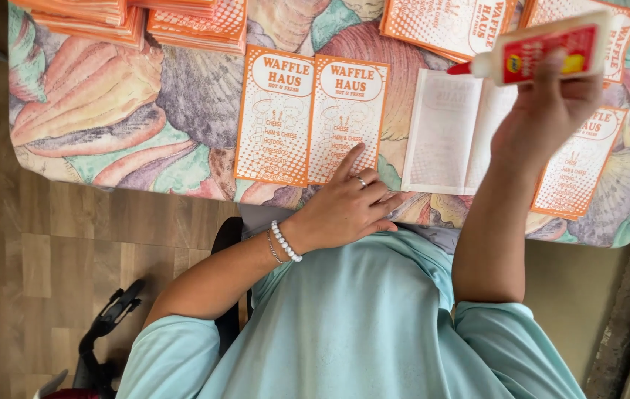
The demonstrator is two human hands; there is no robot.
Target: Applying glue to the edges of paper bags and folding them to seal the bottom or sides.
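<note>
The right hand (551, 111) is closed around a white glue bottle (544, 50) with a red label, holding it on its side above the worktop (108, 111), its red nozzle pointing left over a blank-side-up sheet (452, 133). The bottle looks light, with smooth, probably slippery plastic walls that likely give under a squeeze; the grip belongs around the mid-body, clear of the nozzle. The left hand (348, 203) holds nothing: its index finger is extended and presses the lower edge of an orange printed card (346, 118), the other fingers curled. The cards are thin, light and flexible (they crease easily) and are best pinned flat or lifted by an edge.

A second matching card (276, 114) lies touching the first on its left. Stacks of orange cards (197, 26) sit along the far edge, and another card (577, 166) lies under the right forearm, close enough to be brushed.
</note>
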